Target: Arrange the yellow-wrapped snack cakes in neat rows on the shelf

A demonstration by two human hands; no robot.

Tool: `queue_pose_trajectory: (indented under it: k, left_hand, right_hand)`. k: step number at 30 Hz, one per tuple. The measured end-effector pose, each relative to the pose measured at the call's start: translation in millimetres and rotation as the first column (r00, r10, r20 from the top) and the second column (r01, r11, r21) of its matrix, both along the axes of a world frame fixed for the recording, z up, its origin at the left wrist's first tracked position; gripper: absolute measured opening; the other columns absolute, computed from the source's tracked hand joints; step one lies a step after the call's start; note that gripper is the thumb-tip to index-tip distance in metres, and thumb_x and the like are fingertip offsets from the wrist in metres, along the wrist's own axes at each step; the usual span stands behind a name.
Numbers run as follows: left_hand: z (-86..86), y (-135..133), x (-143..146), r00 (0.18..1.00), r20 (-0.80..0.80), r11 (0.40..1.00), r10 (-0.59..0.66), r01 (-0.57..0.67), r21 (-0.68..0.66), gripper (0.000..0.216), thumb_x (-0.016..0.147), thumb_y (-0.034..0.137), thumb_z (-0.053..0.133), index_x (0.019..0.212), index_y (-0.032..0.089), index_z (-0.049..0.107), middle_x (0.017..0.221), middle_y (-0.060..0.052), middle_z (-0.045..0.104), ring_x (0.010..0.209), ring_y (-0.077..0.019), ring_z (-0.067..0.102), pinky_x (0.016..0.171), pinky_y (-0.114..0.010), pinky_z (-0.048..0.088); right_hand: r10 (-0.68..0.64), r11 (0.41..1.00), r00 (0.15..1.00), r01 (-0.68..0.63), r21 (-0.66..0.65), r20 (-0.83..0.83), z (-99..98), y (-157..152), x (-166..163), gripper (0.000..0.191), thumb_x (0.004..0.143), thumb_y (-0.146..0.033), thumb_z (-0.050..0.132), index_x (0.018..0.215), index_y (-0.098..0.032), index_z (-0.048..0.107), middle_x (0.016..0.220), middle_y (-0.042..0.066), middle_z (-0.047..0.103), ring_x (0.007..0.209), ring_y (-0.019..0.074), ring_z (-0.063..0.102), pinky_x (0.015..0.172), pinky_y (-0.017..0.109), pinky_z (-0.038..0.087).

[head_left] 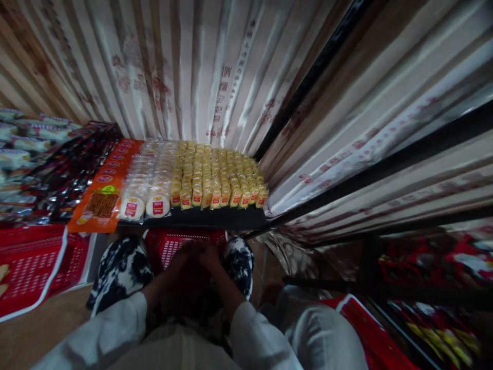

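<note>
My left hand (pixel 185 256) and my right hand (pixel 209 256) are close together between my knees, over a red perforated basket (pixel 169 252). Both are dark and blurred, so their fingers and anything in them cannot be made out. In front of the basket is a dark shelf (pixel 231 219) with packaged snacks. Rows of small yellow wrapped snacks (pixel 215 177) stand at its right. Beside them are stacks of round white crackers in clear wrap (pixel 157 205), then an orange snack packet (pixel 102 203).
Dark glossy packets (pixel 73 164) and white wrapped packs (pixel 23 139) lie farther left. Another red basket (pixel 31 272) sits at left. Pale printed curtains (pixel 200 67) hang behind, crossed by dark bars. A person's light-trousered leg (pixel 323 329) is at right, near red packets (pixel 423 262).
</note>
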State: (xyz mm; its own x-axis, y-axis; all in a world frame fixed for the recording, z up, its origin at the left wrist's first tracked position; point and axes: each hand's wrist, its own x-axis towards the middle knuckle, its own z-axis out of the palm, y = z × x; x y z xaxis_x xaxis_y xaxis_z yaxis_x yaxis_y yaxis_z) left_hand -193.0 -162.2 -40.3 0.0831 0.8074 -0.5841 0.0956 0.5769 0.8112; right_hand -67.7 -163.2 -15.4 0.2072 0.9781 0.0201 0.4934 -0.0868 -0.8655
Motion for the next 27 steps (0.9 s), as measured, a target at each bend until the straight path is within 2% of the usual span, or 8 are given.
queue_pose_trajectory:
  k: [2, 6, 10, 14, 18, 22, 25, 27]
  left_hand:
    - [14.0, 3, 2, 1.0, 0.022, 0.996, 0.014, -0.016, 0.086, 0.011, 0.063, 0.013, 0.064, 0.073, 0.018, 0.061, 0.083, 0.0, 0.069, 0.091, -0.019, 0.062, 0.081, -0.027, 0.047]
    - [47.1, 11, 10, 0.993, 0.119, 0.98, 0.0, -0.024, 0.197, 0.018, 0.058, 0.016, 0.069, 0.071, 0.016, 0.057, 0.067, 0.003, 0.063, 0.073, -0.0163, 0.061, 0.066, -0.026, 0.047]
    - [79.4, 23, 23, 0.972, 0.229, 0.974, -0.057, 0.004, 0.227, 0.027, 0.058, 0.024, 0.074, 0.071, 0.015, 0.052, 0.059, 0.005, 0.058, 0.056, -0.0102, 0.055, 0.052, -0.02, 0.041]
    - [104.4, 37, 35, 0.969, 0.229, 0.961, -0.089, 0.023, 0.276, 0.027, 0.064, 0.027, 0.073, 0.078, 0.014, 0.053, 0.062, 0.005, 0.057, 0.055, -0.0078, 0.052, 0.049, -0.018, 0.039]
    - [119.2, 44, 50, 0.974, 0.226, 0.964, -0.027, -0.035, 0.263, 0.023, 0.069, 0.025, 0.07, 0.08, 0.014, 0.053, 0.065, 0.003, 0.057, 0.058, -0.0078, 0.054, 0.052, -0.017, 0.042]
    - [127.3, 49, 67, 0.978, 0.206, 0.958, -0.001, -0.059, 0.282, 0.017, 0.073, 0.02, 0.066, 0.084, 0.015, 0.054, 0.066, 0.003, 0.056, 0.058, -0.0075, 0.054, 0.051, -0.016, 0.042]
    - [131.2, 56, 79, 0.985, 0.149, 0.947, -0.085, 0.033, 0.32, 0.023, 0.073, 0.015, 0.062, 0.095, 0.016, 0.055, 0.066, 0.005, 0.055, 0.055, -0.0073, 0.053, 0.049, -0.016, 0.041]
    - [132.2, 64, 86, 0.987, 0.052, 0.923, -0.153, 0.124, 0.363, 0.024, 0.073, 0.014, 0.061, 0.096, 0.017, 0.057, 0.069, 0.004, 0.056, 0.057, -0.0077, 0.053, 0.05, -0.016, 0.041]
  right_hand:
    - [0.14, 0.978, 0.987, -0.151, -0.143, -0.079, 13.8, 5, 11, 0.015, 0.063, -0.026, 0.057, 0.052, -0.02, 0.066, 0.054, 0.002, 0.064, 0.058, 0.0127, 0.062, 0.056, 0.025, 0.041]
    - [0.107, 0.959, 0.985, -0.139, -0.247, -0.139, 39.3, 15, 29, 0.014, 0.066, -0.022, 0.053, 0.063, -0.019, 0.066, 0.053, -0.002, 0.062, 0.054, 0.0133, 0.057, 0.053, 0.024, 0.042]
    - [0.07, 0.964, 0.947, -0.145, -0.223, -0.313, 61.8, 18, 45, 0.023, 0.072, -0.036, 0.053, 0.078, -0.017, 0.066, 0.061, -0.002, 0.063, 0.055, 0.0128, 0.056, 0.053, 0.023, 0.044]
    - [0.007, 0.992, 0.914, -0.059, -0.115, -0.406, 78.1, 16, 61, 0.035, 0.069, -0.044, 0.062, 0.091, -0.017, 0.064, 0.074, 0.001, 0.066, 0.065, 0.0147, 0.06, 0.063, 0.026, 0.049]
    - [0.049, 0.995, 0.917, -0.078, -0.056, -0.397, 80.1, 14, 71, 0.041, 0.065, -0.042, 0.067, 0.099, -0.018, 0.062, 0.086, 0.004, 0.068, 0.076, 0.0167, 0.063, 0.072, 0.03, 0.051]
    - [0.048, 0.996, 0.886, -0.076, -0.043, -0.461, 73.7, 13, 77, 0.041, 0.067, -0.042, 0.064, 0.1, -0.019, 0.061, 0.087, 0.004, 0.069, 0.077, 0.0171, 0.065, 0.076, 0.032, 0.052]
    - [-0.003, 1.0, 0.858, -0.012, -0.025, -0.514, 69.8, 14, 84, 0.04, 0.066, -0.04, 0.064, 0.1, -0.02, 0.06, 0.089, 0.004, 0.069, 0.077, 0.0178, 0.066, 0.076, 0.032, 0.053]
    - [-0.028, 1.0, 0.853, 0.029, -0.006, -0.521, 67.9, 16, 90, 0.04, 0.067, -0.04, 0.063, 0.101, -0.019, 0.06, 0.09, 0.005, 0.069, 0.078, 0.0181, 0.065, 0.075, 0.032, 0.053]
